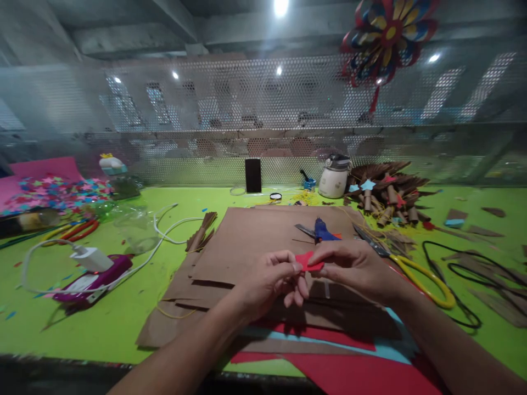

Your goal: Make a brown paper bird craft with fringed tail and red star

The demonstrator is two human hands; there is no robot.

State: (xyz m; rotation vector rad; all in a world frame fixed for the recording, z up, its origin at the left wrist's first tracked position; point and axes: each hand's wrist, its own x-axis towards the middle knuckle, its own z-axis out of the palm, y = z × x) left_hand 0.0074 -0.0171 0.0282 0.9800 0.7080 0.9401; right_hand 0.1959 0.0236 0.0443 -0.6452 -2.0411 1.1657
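Note:
A small piece of red paper (305, 261) is held between my two hands, above a stack of brown paper sheets (242, 241). The fingertips of my left hand (282, 274) pinch its left side. My right hand (349, 267) grips its right side between thumb and fingers. Just behind the hands lies a blue glue gun (323, 230), with a dark pointed blade (304, 229) beside it. Yellow-handled scissors (424, 280) rest to the right, partly behind my right wrist. Red paper (354, 373) and light blue paper (397, 343) stick out below the brown sheets.
At the back right stand a white jar (333, 178) and a pile of rolled brown paper pieces (387, 197). A purple power strip (93, 282) with a white cable is on the left. Paper stars (53, 192) are heaped behind it. A black cord (465, 269) loops at right.

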